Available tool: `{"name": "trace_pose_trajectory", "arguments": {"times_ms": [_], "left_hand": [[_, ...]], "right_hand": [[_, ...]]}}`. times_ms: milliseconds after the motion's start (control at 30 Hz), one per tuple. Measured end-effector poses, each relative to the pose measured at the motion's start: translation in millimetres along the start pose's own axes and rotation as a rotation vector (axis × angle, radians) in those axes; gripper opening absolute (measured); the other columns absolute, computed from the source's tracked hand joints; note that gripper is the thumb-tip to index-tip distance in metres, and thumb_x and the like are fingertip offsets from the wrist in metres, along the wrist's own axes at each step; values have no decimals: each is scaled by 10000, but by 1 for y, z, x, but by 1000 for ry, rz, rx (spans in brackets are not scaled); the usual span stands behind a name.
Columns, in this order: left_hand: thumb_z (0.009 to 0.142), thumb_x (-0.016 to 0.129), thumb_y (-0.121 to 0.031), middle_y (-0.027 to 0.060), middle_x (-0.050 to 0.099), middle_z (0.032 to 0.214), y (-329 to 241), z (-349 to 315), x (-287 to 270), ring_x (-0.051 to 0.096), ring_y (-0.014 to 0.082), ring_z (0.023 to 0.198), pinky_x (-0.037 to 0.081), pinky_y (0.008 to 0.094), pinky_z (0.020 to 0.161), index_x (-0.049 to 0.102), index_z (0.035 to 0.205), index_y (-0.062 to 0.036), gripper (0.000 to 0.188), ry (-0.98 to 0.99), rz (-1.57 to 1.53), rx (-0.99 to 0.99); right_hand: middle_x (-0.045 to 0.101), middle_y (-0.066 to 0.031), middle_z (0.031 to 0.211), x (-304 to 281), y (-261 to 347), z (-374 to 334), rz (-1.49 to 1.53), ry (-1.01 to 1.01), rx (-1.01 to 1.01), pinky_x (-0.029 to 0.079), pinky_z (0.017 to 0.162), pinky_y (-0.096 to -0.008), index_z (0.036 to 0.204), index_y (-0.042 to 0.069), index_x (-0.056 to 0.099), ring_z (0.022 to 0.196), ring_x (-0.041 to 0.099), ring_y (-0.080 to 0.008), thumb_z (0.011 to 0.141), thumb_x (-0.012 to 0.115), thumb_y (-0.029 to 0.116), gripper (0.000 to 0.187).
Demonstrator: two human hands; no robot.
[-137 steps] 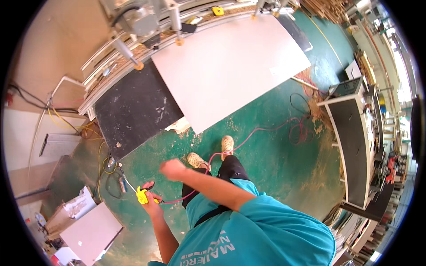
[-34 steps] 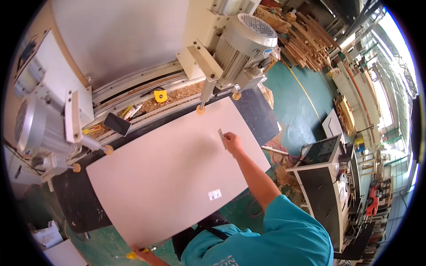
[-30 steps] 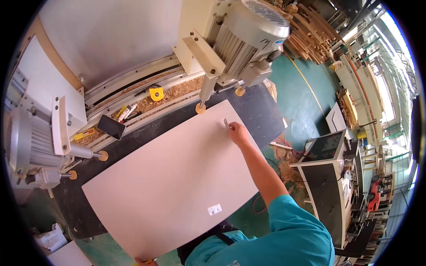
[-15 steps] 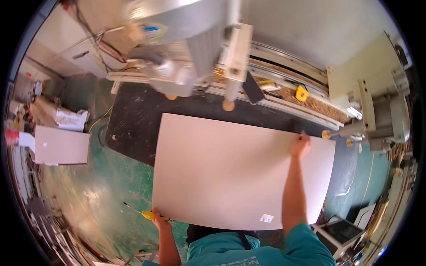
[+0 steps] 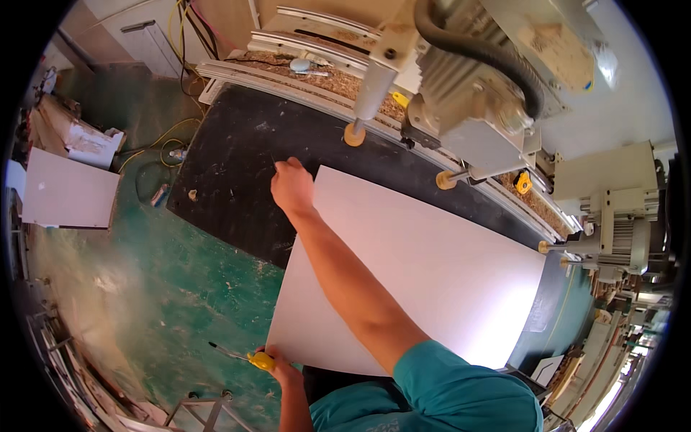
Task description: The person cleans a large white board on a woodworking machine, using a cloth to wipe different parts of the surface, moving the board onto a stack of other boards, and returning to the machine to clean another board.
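Observation:
A large white panel [image 5: 425, 252] lies on the black tabletop [image 5: 237, 137], its near edge at my body. My right arm reaches across it to the left. At the panel's far left corner, my right hand [image 5: 292, 186] is closed, its fingers beyond the edge over the black top; what they hold, if anything, is too small to name. My left hand [image 5: 279, 362] is at the near left corner, closed round a yellow-handled tool [image 5: 260, 359] with a thin shaft pointing left, like a screwdriver. The fingers' contact with the panel there is partly hidden.
Machine heads with round tan feet [image 5: 354, 135] hang over the far side. Behind runs a metal rail with wood chips and a yellow tape measure [image 5: 523, 182]. A smaller white panel [image 5: 70, 189] stands at the left, with cables [image 5: 162, 144] on the green floor.
My right hand has moved from the panel's far right edge to its far left corner. The view has shifted and turned. My left hand still holds the yellow-handled tool.

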State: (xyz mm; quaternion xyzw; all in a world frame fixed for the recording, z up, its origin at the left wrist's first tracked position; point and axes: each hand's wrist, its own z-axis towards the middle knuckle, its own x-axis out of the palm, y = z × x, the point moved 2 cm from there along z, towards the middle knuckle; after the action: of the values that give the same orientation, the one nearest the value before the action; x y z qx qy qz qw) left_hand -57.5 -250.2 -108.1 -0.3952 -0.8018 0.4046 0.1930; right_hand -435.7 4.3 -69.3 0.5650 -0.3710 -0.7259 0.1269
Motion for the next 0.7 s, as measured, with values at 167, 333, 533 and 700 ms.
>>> {"name": "trace_pose_trajectory", "arguments": {"times_ms": [167,333,533,700], "left_hand": [[915,662,-164,25,485,1121,-1,-3,1,480,145,1017,408,308,894,385,1245,-131,432,9,10,61],[940,628,-166,25,471,1134,0,1,-1,478,150,1028,402,318,900,367,1262,-127,417,103,-1,85],[950,631,-192,20,477,1122,9,5,-5,481,143,1018,402,301,898,364,1250,-121,407,76,-12,107],[954,626,-183,21,479,1125,0,5,-6,481,138,1028,400,301,910,364,1252,-124,401,128,63,94]], "right_hand": [[606,-130,886,-57,-55,-14,-144,-256,-54,522,735,-448,1039,63,678,849,628,-328,818,615,84,231],[579,-125,817,-62,-67,-10,-60,-125,-364,523,679,-423,992,46,694,775,621,-322,803,640,43,196],[578,-120,802,-59,-64,-9,47,-129,-450,516,643,-407,993,45,700,730,610,-310,792,651,11,209],[589,-119,812,-60,-69,-7,-116,-214,-384,511,633,-406,982,49,697,726,604,-304,785,656,2,206]]}}
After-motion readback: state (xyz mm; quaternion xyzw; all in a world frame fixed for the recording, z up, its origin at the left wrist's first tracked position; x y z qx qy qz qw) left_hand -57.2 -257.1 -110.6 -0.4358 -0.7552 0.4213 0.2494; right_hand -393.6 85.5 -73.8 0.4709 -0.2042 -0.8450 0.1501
